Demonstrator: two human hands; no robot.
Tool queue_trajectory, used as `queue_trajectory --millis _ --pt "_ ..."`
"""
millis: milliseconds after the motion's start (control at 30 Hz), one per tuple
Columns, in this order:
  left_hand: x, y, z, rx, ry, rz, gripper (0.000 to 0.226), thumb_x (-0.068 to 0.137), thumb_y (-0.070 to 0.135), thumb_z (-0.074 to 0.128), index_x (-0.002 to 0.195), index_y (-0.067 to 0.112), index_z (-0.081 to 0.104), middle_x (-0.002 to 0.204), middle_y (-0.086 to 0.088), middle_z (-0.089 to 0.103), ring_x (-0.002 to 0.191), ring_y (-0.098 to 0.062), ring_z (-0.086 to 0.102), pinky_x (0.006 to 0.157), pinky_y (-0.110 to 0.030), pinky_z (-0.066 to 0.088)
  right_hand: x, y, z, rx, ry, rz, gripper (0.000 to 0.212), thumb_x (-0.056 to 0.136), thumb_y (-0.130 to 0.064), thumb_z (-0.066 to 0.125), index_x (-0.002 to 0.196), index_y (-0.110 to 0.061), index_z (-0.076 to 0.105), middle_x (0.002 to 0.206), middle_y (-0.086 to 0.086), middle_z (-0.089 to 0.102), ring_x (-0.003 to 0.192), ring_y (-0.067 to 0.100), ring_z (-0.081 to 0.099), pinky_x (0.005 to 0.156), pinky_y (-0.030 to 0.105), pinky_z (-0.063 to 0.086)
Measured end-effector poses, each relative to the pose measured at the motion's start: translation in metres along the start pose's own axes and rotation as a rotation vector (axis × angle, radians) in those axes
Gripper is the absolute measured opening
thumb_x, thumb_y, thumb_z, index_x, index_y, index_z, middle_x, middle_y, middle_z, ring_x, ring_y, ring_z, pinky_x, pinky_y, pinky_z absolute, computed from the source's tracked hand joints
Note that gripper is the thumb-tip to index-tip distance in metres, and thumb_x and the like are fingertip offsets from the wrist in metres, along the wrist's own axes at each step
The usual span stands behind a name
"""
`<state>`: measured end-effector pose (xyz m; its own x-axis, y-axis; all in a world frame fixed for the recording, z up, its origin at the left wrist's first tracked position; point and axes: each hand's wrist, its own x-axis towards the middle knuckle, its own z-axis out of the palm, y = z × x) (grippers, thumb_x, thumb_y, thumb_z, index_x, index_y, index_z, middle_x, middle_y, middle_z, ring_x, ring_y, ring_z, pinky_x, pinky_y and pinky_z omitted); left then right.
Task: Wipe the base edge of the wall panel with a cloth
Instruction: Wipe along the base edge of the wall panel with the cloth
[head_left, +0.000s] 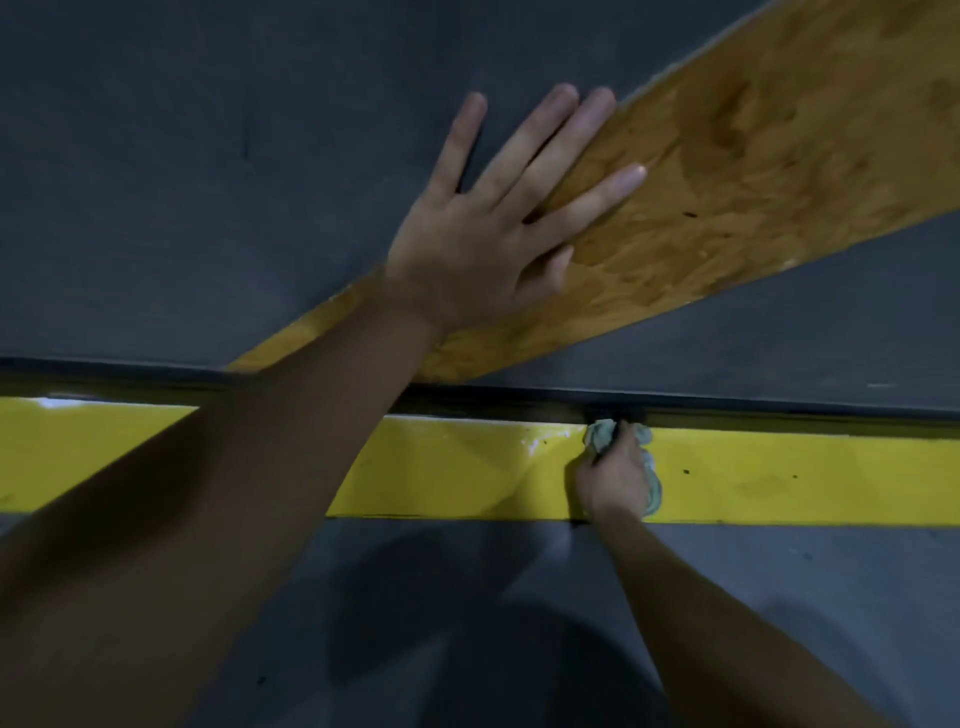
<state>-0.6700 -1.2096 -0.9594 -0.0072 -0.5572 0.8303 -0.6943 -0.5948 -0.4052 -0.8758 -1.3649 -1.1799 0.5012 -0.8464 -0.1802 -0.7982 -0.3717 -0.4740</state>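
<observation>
A dark grey wall panel (182, 182) fills the upper view, and its base edge (753, 402) runs as a dark strip across the middle. My right hand (615, 480) is closed on a crumpled pale green-grey cloth (602, 434), which is pressed against the base edge just above a yellow floor stripe. My left hand (488, 234) lies flat with fingers spread, partly on the wall panel and partly on a slanted board. The cloth is mostly hidden inside my fist.
A yellowish chipboard plank (753, 171) slants across the wall from the base edge up to the top right. A glossy yellow stripe (805, 478) borders the grey floor (779, 597) below the wall. My shadow falls on the floor near the bottom middle.
</observation>
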Motion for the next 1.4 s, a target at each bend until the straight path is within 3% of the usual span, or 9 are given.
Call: queue_trajectory --millis 167,600,733,867,1033,1100,1167,1267,1400 --pt "-0.001 0.005 0.007 -0.043 0.047 0.002 0.060 0.096 0.043 0.056 0.154 0.032 0.051 0.154 -0.010 0.053 0.144 -0.025 0.051 0.116 -0.057 0.029 -0.002 -0.010 -0.001 0.003 -0.014 0.095 0.052 0.093 -0.021 0.055 0.142 -0.017 0.038 0.131 0.017 0.058 0.117 0.042 0.057 0.093 0.046 0.045" --pt "-0.003 0.007 -0.001 -0.114 0.056 -0.052 0.056 0.096 0.036 0.058 0.152 0.034 0.054 0.154 -0.006 0.054 0.143 -0.023 0.051 0.118 -0.056 0.030 -0.021 -0.041 0.002 -0.075 -0.114 0.087 0.052 0.095 -0.021 0.052 0.144 -0.016 0.034 0.131 0.019 0.056 0.119 0.042 0.056 0.098 0.045 0.043" --pt "-0.004 0.006 0.001 -0.062 0.052 -0.045 0.054 0.096 0.041 0.060 0.149 0.033 0.057 0.150 -0.010 0.058 0.140 -0.026 0.054 0.117 -0.057 0.029 -0.025 -0.038 0.014 -0.049 0.041 0.015 0.046 0.089 -0.016 0.054 0.133 -0.010 0.041 0.123 0.020 0.060 0.111 0.042 0.059 0.088 0.045 0.047" --pt "-0.004 0.007 0.005 0.012 0.061 -0.028 0.056 0.092 0.045 0.064 0.146 0.033 0.060 0.145 -0.017 0.060 0.139 -0.031 0.054 0.117 -0.060 0.030 -0.021 -0.025 0.028 0.011 0.040 -0.032 0.057 0.089 -0.020 0.055 0.142 -0.008 0.039 0.136 0.018 0.054 0.125 0.037 0.050 0.100 0.046 0.043" --pt "-0.015 0.009 0.010 0.109 -0.010 -0.066 0.079 0.088 0.054 0.061 0.161 0.036 0.036 0.158 -0.019 0.033 0.157 -0.030 0.021 0.127 -0.055 0.006 -0.003 -0.014 0.000 -0.063 -0.304 -0.124 0.092 0.087 -0.043 0.068 0.155 -0.007 0.018 0.159 0.017 0.030 0.144 0.034 0.032 0.113 0.041 0.029" --pt "-0.015 0.011 0.009 0.122 -0.068 -0.044 0.091 0.090 0.058 0.058 0.166 0.034 0.015 0.168 -0.019 0.013 0.161 -0.028 0.004 0.127 -0.057 0.001 0.006 -0.013 -0.022 -0.127 -0.500 -0.190 0.098 0.086 -0.040 0.071 0.157 -0.007 0.012 0.162 0.016 0.021 0.146 0.034 0.028 0.116 0.040 0.029" --pt "-0.013 0.011 0.004 0.103 -0.088 -0.043 0.090 0.093 0.057 0.057 0.167 0.034 0.011 0.174 -0.014 -0.005 0.161 -0.027 -0.002 0.128 -0.058 -0.001 0.009 -0.015 -0.035 -0.144 -0.625 -0.202 0.099 0.088 -0.033 0.070 0.158 -0.007 0.006 0.164 0.015 0.013 0.148 0.033 0.022 0.117 0.040 0.028" --pt "-0.013 0.008 -0.001 0.056 -0.145 -0.031 0.090 0.095 0.057 0.060 0.167 0.034 0.010 0.173 -0.011 -0.014 0.161 -0.027 -0.007 0.127 -0.058 -0.004 0.005 -0.017 -0.038 -0.133 -0.622 -0.137 0.099 0.089 -0.030 0.066 0.159 -0.010 -0.001 0.167 0.008 -0.006 0.153 0.027 0.007 0.122 0.040 0.018" --pt "-0.016 0.006 0.003 0.074 -0.144 -0.013 0.091 0.096 0.056 0.059 0.167 0.033 0.007 0.173 -0.015 -0.012 0.160 -0.027 -0.012 0.127 -0.058 -0.006 -0.004 -0.007 -0.013 -0.173 -0.474 -0.199 0.085 0.094 -0.021 0.051 0.159 -0.008 -0.002 0.167 0.011 -0.007 0.154 0.026 -0.001 0.124 0.040 0.009"
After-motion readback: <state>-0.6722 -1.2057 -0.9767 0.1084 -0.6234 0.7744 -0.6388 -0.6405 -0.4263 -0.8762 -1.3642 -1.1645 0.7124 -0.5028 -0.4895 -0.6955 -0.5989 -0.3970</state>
